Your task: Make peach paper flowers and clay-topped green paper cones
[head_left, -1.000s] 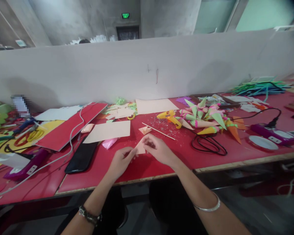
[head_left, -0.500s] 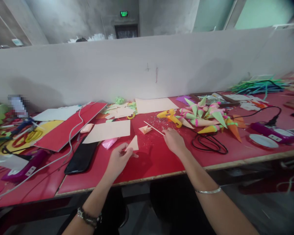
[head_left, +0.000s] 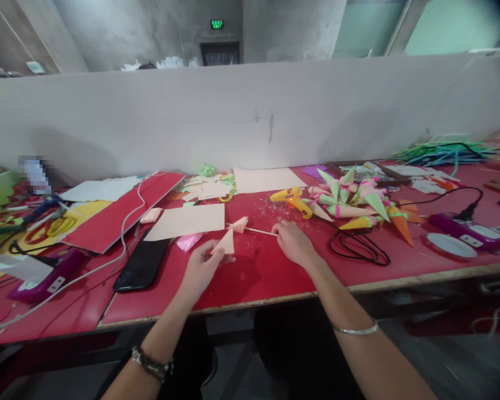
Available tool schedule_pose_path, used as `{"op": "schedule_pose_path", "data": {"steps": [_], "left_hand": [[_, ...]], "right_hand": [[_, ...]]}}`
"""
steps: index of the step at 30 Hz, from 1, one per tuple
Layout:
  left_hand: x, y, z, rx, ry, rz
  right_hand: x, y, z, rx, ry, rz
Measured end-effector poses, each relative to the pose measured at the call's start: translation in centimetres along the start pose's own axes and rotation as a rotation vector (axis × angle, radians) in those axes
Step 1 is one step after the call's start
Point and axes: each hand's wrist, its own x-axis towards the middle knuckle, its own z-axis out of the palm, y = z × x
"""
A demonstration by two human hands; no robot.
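Note:
My left hand [head_left: 205,268] pinches a small peach paper triangle [head_left: 226,243] just above the red tabletop. In my right hand [head_left: 292,240] is one end of a thin pale wooden stick [head_left: 261,231], which points left. A folded peach paper piece [head_left: 239,224] lies across the stick's far part; whether it is attached to the stick I cannot tell. A peach paper sheet [head_left: 187,220] lies to the left of these, partly over a black phone [head_left: 138,264]. Close to my left hand is a pink paper piece [head_left: 189,241].
A yellow glue gun [head_left: 291,200] lies beyond my right hand, beside a pile of colourful paper cones [head_left: 350,197]. Its black cord [head_left: 360,247] coils nearby. Purple power strips [head_left: 469,230] stand at both sides. A red board [head_left: 125,214] lies at left under a white cable.
The stick has swung from a slant to nearly level, its far part now at the folded peach piece, which has shifted slightly left and turned. My left hand keeps the paper triangle.

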Motion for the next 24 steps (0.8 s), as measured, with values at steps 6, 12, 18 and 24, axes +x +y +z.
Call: {"op": "schedule_pose_path", "data": {"steps": [6, 12, 18, 24], "left_hand": [[0.1, 0.1, -0.5, -0.047, 0.047, -0.021], [0.4, 0.0, -1.2, -0.104, 0.101, -0.03], [0.5, 0.0, -0.9, -0.155, 0.126, -0.035], [1.6, 0.3, 0.0, -0.191, 0.103, 0.064]], "right_hand": [[-0.2, 0.0, 0.0, 0.06, 0.015, -0.027], [-0.3, 0.2, 0.0, 0.133, 0.058, 0.072], [-0.7, -0.5, -0.6, 0.301, 0.106, 0.124], [-2.1, -3.9, -2.1, 0.628, 0.058, -0.202]]}}
